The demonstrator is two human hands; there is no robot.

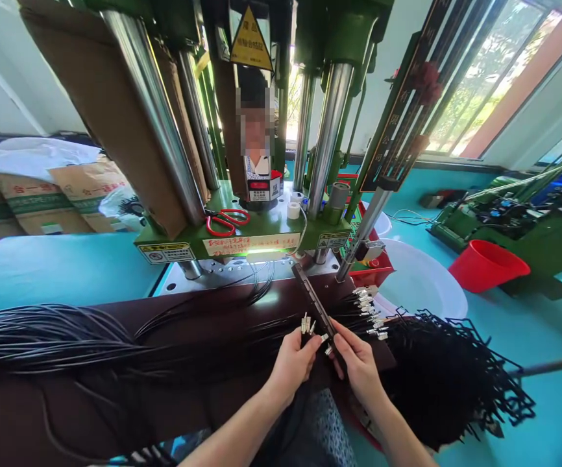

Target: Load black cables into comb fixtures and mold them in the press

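My left hand point(294, 360) is closed on a few black cables by their silvery metal connectors point(306, 323), which stick up above the fingers. One connector between thumb and forefinger touches or nearly touches a long, dark slotted bar point(313, 297). Around the near end of that bar my right hand point(356, 358) is closed, and the bar slants away toward the machine. Right of it, a row of cable ends with metal connectors point(369, 311) lies on the dark brown tabletop point(130, 408). A large bundle of black cables point(67, 334) stretches across the left side.
Beyond the table stands a green press point(271, 227) with shiny columns point(329, 136). Red-handled scissors point(227, 222) rest on its ledge. To the right are a black cable heap point(446, 376), a white basin point(420, 275) and a red bucket point(488, 266).
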